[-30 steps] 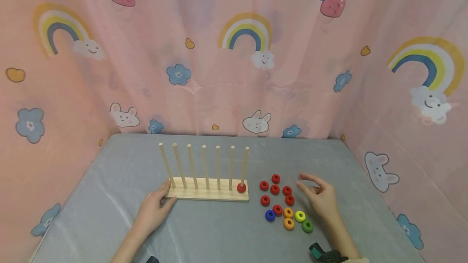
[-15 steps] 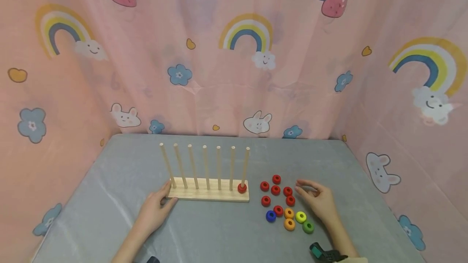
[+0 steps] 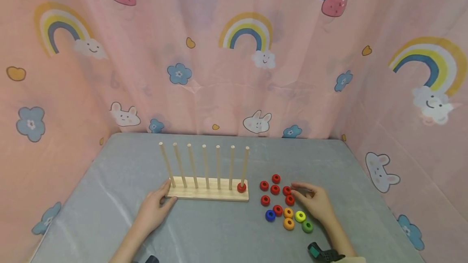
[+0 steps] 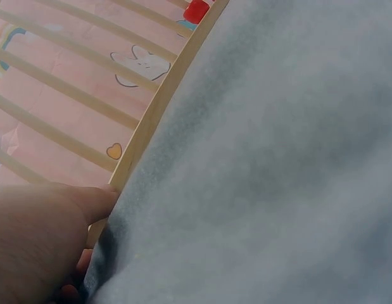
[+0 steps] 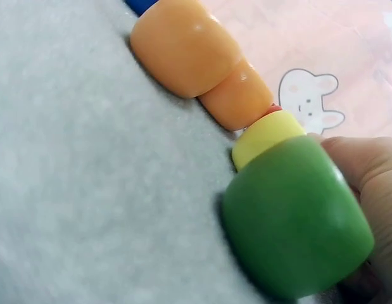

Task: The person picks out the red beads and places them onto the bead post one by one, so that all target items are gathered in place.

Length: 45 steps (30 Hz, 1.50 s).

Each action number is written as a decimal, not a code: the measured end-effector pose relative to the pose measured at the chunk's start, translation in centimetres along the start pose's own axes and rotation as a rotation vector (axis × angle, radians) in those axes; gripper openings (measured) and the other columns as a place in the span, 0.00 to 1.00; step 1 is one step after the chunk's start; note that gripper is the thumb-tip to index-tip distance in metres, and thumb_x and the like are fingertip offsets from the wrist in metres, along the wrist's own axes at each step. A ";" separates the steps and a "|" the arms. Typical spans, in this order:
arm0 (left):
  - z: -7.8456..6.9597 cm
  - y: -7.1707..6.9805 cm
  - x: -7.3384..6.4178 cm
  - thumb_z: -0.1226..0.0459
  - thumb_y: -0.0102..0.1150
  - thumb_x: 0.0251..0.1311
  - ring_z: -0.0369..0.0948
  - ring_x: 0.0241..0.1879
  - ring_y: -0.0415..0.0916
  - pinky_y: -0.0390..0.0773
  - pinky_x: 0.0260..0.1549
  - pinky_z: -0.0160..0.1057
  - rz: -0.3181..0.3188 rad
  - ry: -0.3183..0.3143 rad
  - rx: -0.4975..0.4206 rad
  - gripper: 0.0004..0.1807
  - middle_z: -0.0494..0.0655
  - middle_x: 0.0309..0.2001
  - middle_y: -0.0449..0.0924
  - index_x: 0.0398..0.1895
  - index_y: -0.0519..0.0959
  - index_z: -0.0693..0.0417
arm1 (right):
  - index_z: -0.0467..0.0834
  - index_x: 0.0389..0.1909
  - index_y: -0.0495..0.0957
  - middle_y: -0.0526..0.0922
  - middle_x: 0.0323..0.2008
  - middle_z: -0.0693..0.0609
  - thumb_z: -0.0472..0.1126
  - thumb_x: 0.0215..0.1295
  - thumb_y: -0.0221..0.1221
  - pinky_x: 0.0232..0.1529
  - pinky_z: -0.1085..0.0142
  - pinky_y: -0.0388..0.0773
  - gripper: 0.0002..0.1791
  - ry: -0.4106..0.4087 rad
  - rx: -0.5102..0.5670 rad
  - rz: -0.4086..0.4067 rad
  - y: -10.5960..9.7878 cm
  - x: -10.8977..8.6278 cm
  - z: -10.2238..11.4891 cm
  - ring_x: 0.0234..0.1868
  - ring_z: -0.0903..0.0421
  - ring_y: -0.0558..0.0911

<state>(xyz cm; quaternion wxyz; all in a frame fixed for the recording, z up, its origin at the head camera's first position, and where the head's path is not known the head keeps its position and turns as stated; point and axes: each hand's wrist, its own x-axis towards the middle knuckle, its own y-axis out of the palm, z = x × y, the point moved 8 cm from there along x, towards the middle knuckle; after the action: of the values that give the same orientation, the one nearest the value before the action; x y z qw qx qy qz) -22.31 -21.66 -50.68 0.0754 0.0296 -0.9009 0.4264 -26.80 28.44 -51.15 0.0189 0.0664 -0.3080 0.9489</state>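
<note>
Left fingers (image 3: 170,203) grip a wooden pegboard (image 3: 208,194); right fingers (image 3: 303,186) are beside rings (image 3: 286,193).

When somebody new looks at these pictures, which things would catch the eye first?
Most likely the bright ring-shaped beads, mostly red, on the gray cloth between the wooden peg stand and the right hand. Behind them, the pink curtain with its printed rainbows fills the upper head view. In the right wrist view, a green bead looms large in the foreground.
</note>
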 end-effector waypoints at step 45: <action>-0.1 -0.1 -0.1 0.61 0.68 0.71 0.48 0.41 0.75 0.76 0.42 0.51 -0.006 -0.005 0.003 0.36 0.62 0.74 0.69 0.77 0.68 0.65 | 0.40 0.55 0.89 0.90 0.52 0.41 0.35 0.62 0.75 0.20 0.68 0.63 0.19 -0.032 -0.110 0.067 0.9 0.1 0.4 0.16 0.65 0.58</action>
<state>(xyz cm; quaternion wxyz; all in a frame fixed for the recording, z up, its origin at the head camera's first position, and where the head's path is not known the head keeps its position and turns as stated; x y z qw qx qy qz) -22.20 -21.66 -50.56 0.0744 0.0335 -0.9003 0.4277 -26.92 27.48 -51.37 -0.0142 0.0702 -0.3621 0.9294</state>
